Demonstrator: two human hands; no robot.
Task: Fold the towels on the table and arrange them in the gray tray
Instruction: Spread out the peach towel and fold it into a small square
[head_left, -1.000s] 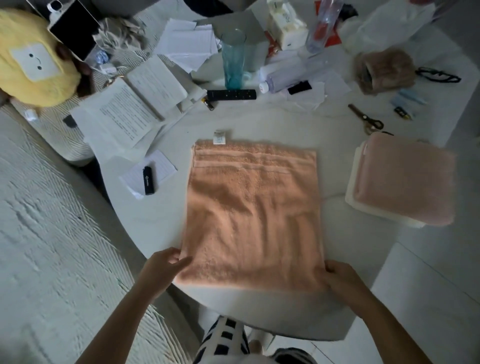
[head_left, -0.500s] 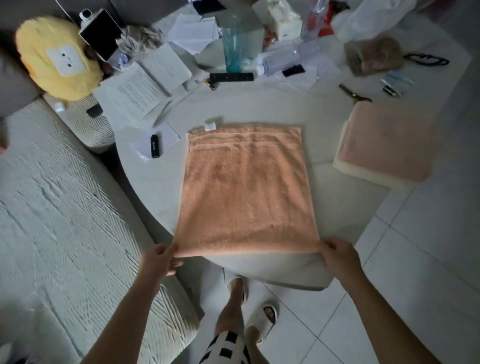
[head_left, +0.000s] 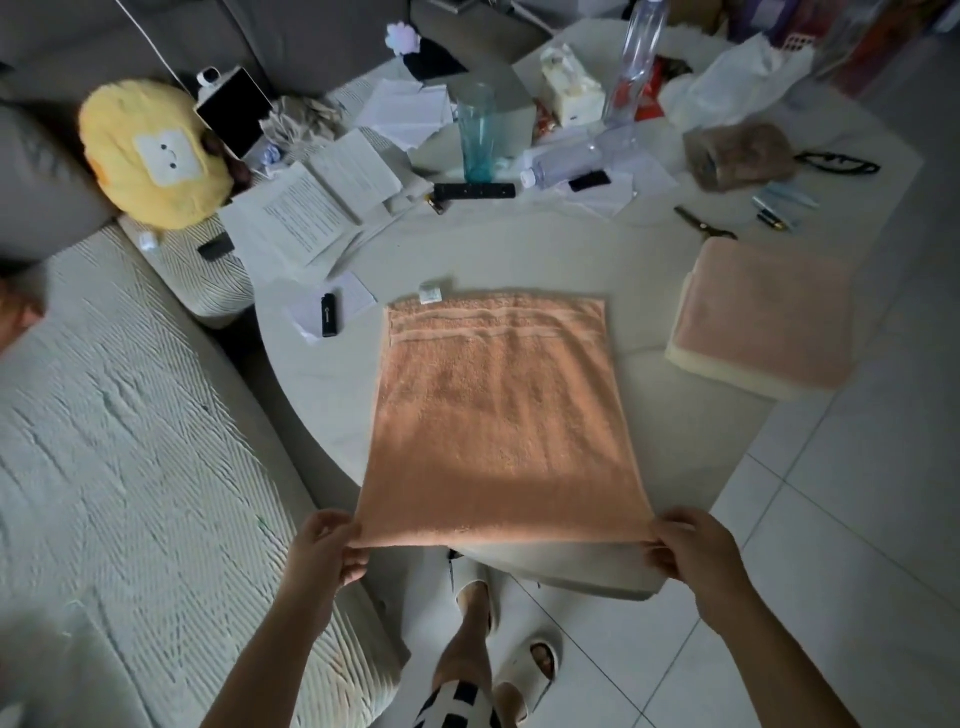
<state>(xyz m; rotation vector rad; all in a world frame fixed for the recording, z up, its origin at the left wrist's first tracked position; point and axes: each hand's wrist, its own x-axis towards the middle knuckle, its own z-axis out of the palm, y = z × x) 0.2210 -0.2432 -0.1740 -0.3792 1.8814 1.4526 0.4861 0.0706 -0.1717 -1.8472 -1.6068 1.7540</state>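
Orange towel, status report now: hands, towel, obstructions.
Left hand and right hand each pinch a near corner of the orange towel. Towel flat on table, near edge lifted. Fold path clear.

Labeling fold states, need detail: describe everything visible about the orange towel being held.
The orange towel is terry cloth, rectangular, with woven bands near its far end and a small white tag at the far left corner. Most of it lies flat on the pale round table; the near end is lifted off the table edge. The left hand pinches the near left corner, the right hand the near right. It lies apart from the stacked towels on the right.
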